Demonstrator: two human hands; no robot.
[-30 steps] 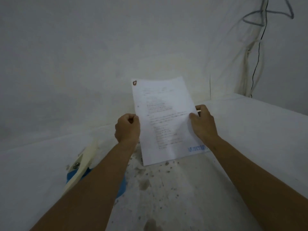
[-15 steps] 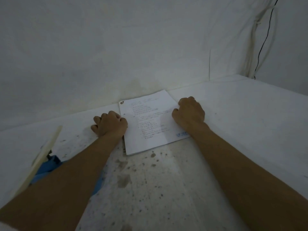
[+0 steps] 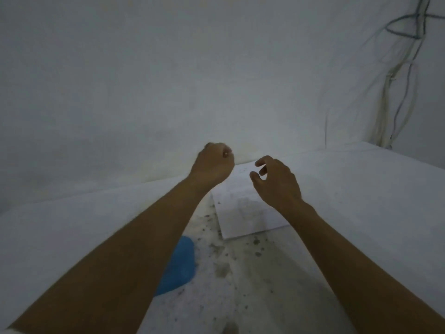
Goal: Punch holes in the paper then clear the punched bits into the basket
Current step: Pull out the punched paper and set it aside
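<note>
A printed sheet of paper [image 3: 243,210] lies flat on the white table surface [image 3: 349,213], close to the back wall. My left hand [image 3: 213,165] hovers above the paper's far left corner with its fingers curled into a fist, holding nothing that I can see. Over the sheet's right side, my right hand [image 3: 277,180] is raised with fingers apart and empty. A blue object [image 3: 180,263] sits on the table to the left, half hidden under my left forearm. I see no basket.
Dark specks and stains [image 3: 224,261] are scattered on the table in front of the paper. The white wall [image 3: 168,92] stands right behind it. Cables [image 3: 397,92] hang down the wall at the far right corner.
Both hands lowered the paper flat onto the table, then let go and lifted off it. The view has tilted up a little.
</note>
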